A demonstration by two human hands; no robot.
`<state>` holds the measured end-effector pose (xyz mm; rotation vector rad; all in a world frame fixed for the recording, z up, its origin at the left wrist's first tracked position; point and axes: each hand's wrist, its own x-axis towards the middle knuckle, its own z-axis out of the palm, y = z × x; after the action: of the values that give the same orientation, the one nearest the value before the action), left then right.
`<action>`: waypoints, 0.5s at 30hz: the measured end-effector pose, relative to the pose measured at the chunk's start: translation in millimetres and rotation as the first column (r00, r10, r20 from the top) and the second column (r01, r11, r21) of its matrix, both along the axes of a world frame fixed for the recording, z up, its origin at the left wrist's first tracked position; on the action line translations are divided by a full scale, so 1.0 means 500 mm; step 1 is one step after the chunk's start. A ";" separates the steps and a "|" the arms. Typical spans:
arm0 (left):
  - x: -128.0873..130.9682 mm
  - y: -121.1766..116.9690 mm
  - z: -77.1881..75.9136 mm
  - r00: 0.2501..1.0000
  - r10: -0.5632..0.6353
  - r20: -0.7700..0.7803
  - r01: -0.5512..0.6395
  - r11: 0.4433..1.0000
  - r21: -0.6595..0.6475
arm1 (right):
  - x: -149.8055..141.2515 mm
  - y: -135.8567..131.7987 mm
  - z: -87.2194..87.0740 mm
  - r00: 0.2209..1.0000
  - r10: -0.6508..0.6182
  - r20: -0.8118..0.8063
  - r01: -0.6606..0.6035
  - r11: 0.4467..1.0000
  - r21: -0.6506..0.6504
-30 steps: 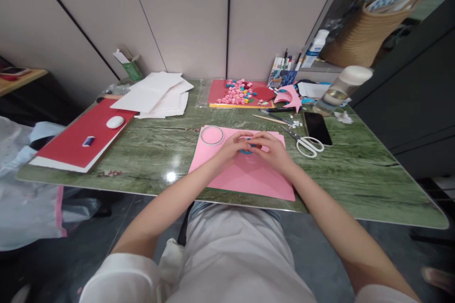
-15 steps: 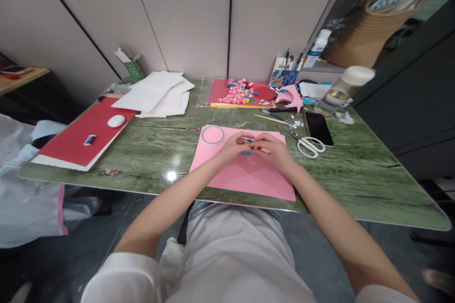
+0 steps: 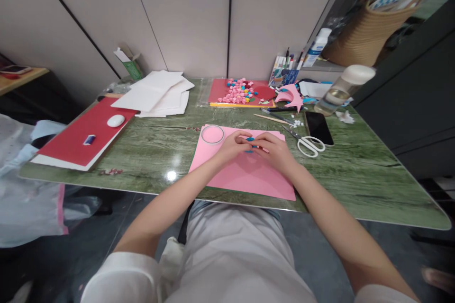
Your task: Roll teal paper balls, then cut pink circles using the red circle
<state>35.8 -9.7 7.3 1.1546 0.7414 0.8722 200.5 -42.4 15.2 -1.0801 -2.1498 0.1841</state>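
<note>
Both hands meet above a stack of pink paper [image 3: 245, 175] on the table. Between them is a small blue paper piece [image 3: 250, 139], mostly covered by fingers, so its full shape is hidden. My left hand [image 3: 232, 146] has thumb and fingers curled closed on its left side. My right hand [image 3: 273, 148] pinches it from the right, fingertips touching those of the left. A clear ring [image 3: 213, 134] with a pale rim lies flat on the pink paper's upper left corner.
White-handled scissors [image 3: 310, 146] and a black phone [image 3: 319, 128] lie to the right, a water bottle [image 3: 339, 90] behind them. Small pink, blue and yellow paper pieces [image 3: 239, 91] sit at the back. Left are white sheets [image 3: 152, 92] and red paper [image 3: 71, 137].
The blue piece has turned or shifted slightly between the fingers, and more of its upper edge shows. Both hands stay in nearly the same place.
</note>
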 end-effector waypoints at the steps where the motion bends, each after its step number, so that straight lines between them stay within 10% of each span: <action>1: -0.002 0.001 0.000 1.000 -0.008 -0.009 0.008 1.000 -0.005 | 0.000 0.000 0.001 1.000 0.011 -0.030 -0.011 1.000 -0.021; 10: -0.033 0.012 0.016 0.929 -0.371 -0.008 0.369 0.926 -0.080 | 0.001 -0.002 0.011 0.967 0.149 -0.206 -0.202 0.943 -0.265; 15: -0.026 0.013 0.012 0.955 -0.294 0.033 0.296 0.952 -0.077 | 0.001 0.000 0.013 0.977 0.084 -0.196 -0.126 0.968 -0.218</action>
<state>22.6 -3.0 13.2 1.1459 0.5628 0.5968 200.9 -42.6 21.5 -1.0313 -2.0532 0.5737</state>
